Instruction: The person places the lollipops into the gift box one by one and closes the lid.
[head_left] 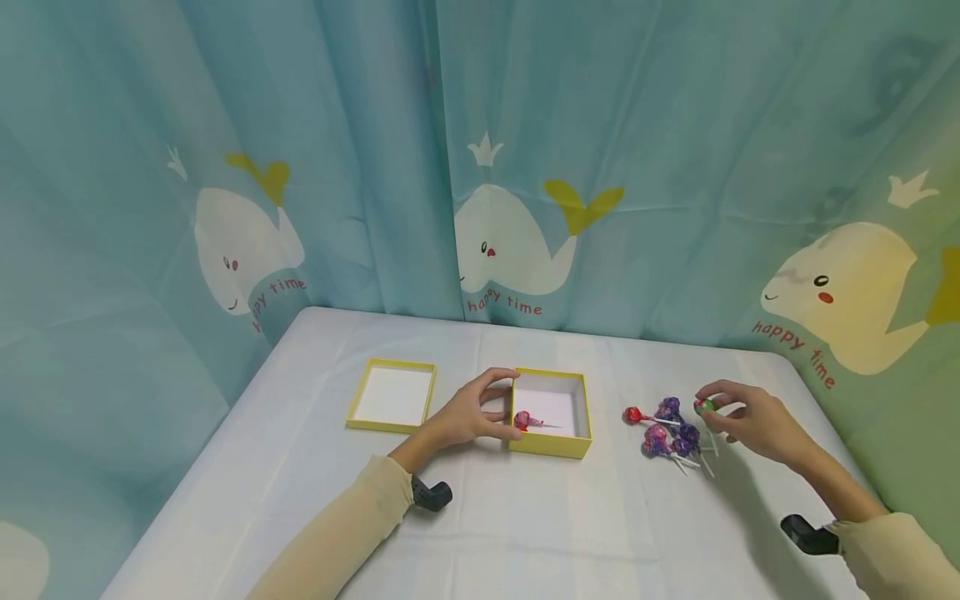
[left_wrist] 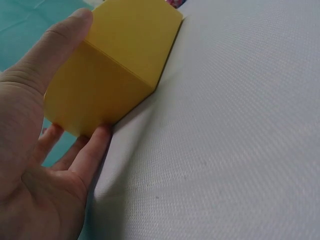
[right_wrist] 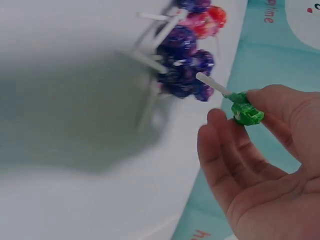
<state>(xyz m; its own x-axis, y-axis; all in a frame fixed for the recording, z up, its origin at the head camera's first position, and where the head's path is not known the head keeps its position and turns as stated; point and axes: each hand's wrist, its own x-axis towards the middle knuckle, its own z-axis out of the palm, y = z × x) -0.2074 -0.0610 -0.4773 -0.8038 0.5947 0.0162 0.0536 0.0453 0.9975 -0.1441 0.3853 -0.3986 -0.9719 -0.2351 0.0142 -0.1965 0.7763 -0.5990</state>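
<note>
Lollipop, green, pinched in right grip, near pile; left grip holds box, one pop inside. Likely pick step; next move calls for clean lift, box steady.

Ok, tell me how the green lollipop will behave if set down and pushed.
The green lollipop, pinched in the right hand, may roll unevenly, given its rounded head and stick. The straight stick looks stiff; the shiny wrapper is probably slippery.

I see the beige-sleeved left arm pointing toward the person's two o'clock, its bare left hand gripping wide; the beige-sleeved right arm points toward ten o'clock, its bare right hand pinching.
</note>
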